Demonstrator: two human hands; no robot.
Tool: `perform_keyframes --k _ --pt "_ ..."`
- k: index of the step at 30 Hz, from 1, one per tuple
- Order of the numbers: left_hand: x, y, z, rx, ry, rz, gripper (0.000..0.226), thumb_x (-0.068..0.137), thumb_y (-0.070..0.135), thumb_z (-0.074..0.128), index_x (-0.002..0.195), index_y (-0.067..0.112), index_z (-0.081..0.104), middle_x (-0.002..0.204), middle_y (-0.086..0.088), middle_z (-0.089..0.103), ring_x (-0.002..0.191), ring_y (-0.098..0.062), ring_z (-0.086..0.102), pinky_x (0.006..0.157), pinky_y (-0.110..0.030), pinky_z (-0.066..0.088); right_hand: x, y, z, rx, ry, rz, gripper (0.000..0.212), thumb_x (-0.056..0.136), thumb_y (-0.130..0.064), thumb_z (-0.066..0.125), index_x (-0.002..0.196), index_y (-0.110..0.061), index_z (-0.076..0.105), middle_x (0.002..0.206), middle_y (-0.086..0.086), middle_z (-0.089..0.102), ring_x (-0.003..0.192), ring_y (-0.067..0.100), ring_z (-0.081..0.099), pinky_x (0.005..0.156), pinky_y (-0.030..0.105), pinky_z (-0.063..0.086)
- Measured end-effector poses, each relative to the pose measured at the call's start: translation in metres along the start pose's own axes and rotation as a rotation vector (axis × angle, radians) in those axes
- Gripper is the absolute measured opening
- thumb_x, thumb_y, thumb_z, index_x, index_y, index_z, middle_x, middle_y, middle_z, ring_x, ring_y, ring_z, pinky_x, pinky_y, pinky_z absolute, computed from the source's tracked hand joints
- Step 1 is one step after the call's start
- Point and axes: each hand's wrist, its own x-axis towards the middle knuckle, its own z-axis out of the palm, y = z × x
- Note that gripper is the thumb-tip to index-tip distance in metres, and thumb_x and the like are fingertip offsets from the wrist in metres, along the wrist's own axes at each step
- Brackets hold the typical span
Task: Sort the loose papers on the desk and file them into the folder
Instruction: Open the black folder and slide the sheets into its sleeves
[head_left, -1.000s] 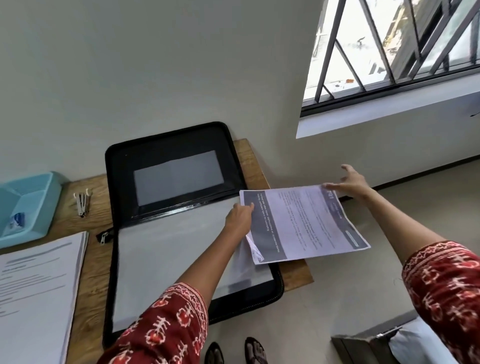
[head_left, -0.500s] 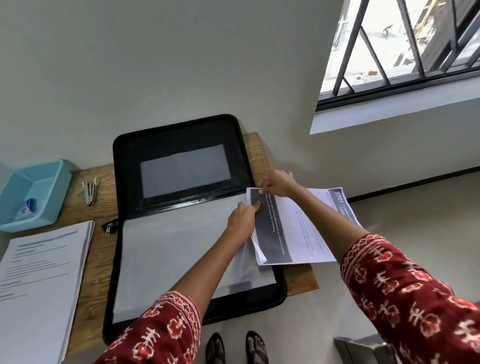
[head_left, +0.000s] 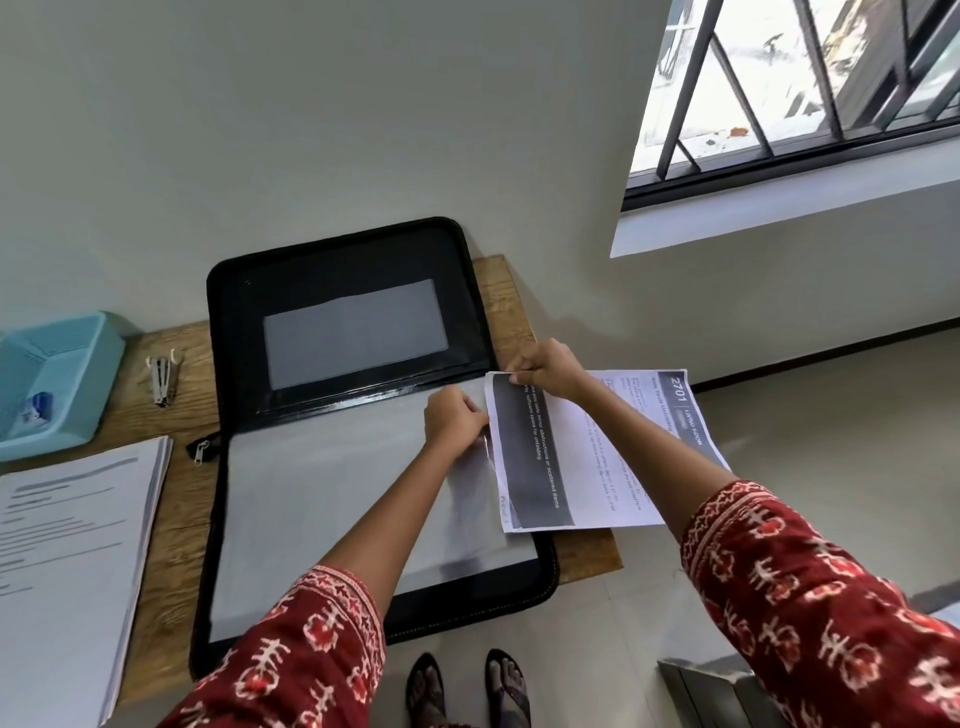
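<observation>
Since earlier, one printed sheet (head_left: 587, 457) is drawn nearer one open folder (head_left: 358, 415), pinched by left hand (head_left: 454, 421) and right hand (head_left: 548, 366).

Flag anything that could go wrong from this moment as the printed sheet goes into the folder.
1. Most of the printed sheet overhangs the desk edge; if the right hand loosens its pinch, it could slide off.
2. The left hand holds open the clear sleeve of the folder; a skewed entry might crease the sheet's corner.
</observation>
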Motion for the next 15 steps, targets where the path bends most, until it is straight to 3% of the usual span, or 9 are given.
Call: perform_keyframes --k 3,6,10,15 --pt "-0.003 -0.001 0.003 -0.084 0.069 -0.033 0.012 0.075 0.006 0.056 0.069 0.003 0.066 0.058 -0.005 0.062 0.059 -0.015 0.059 0.058 -0.022 0.044 -0.002 0.002 0.0 0.014 0.007 -0.003 0.01 0.08 -0.009 0.073 0.09 -0.007 0.075 0.092 0.012 0.072 0.084 0.022 0.062 0.08 0.033 0.049" --pt "-0.005 -0.001 0.003 -0.2 0.15 -0.034 0.015 0.073 0.009 0.057 0.058 0.01 0.058 0.065 -0.01 0.067 0.067 -0.026 0.066 0.067 -0.032 0.054 -0.005 0.003 -0.002 0.024 -0.008 -0.028 0.011 0.081 -0.009 0.073 0.091 -0.006 0.075 0.092 0.011 0.071 0.083 0.018 0.061 0.079 0.029 0.047" --pt "-0.003 0.005 -0.002 -0.226 0.213 0.005 0.023 0.077 0.012 0.061 0.057 0.016 0.049 0.067 -0.009 0.065 0.065 -0.028 0.067 0.066 -0.035 0.053 -0.004 -0.001 0.0 -0.082 -0.077 -0.074 0.012 0.08 -0.014 0.074 0.092 -0.013 0.076 0.091 0.001 0.071 0.084 0.014 0.061 0.085 0.034 0.049" --pt "-0.003 0.014 -0.003 -0.086 0.192 0.111 0.011 0.078 0.013 0.063 0.068 0.01 0.06 0.072 -0.007 0.067 0.067 -0.023 0.064 0.062 -0.036 0.055 -0.001 -0.004 0.009 -0.203 -0.056 -0.03 0.014 0.08 -0.022 0.073 0.093 -0.028 0.074 0.093 -0.008 0.071 0.095 0.013 0.06 0.092 0.041 0.045"
